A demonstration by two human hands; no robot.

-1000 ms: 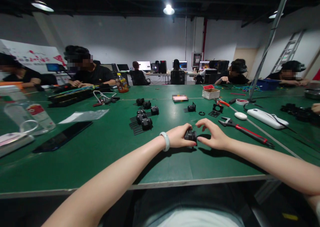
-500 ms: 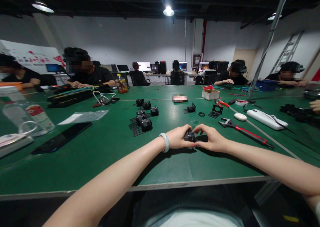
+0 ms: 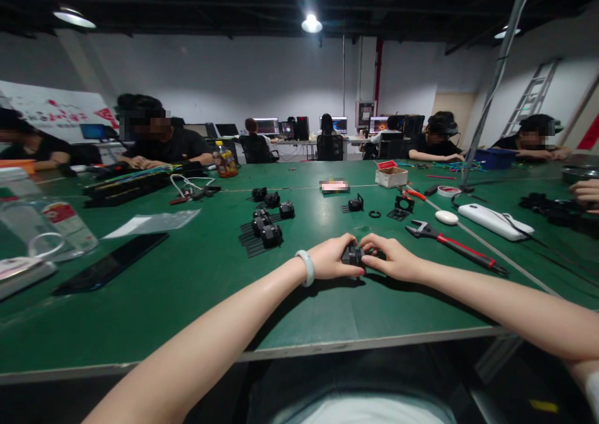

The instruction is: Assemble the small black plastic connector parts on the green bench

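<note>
Over the green table (image 3: 309, 312), a small black plastic part (image 3: 352, 255) with a ringed right end is held between my hands. My left hand (image 3: 331, 259), with a pale bangle at its wrist, grips the part's left side between thumb and fingers. On the other side my right hand (image 3: 392, 259) has its thumb and fingertips closed on the ringed end. Those fingers hide some of the part. Beyond my hands lie another black part (image 3: 355, 204), a black ring (image 3: 374, 214) and a square black bracket (image 3: 402, 207).
Several similar black assemblies (image 3: 267, 234) stand left of centre. To the right lie an adjustable wrench (image 3: 456, 247), a white oval object (image 3: 446, 217) and a white power bank (image 3: 495, 221). A phone (image 3: 115, 263) and a clear bottle (image 3: 70, 224) are at left. Co-workers sit around.
My right thumb and fingers have moved left and drawn closer together around the part's ringed end. My left hand keeps its hold. The whole view has shifted slightly.
</note>
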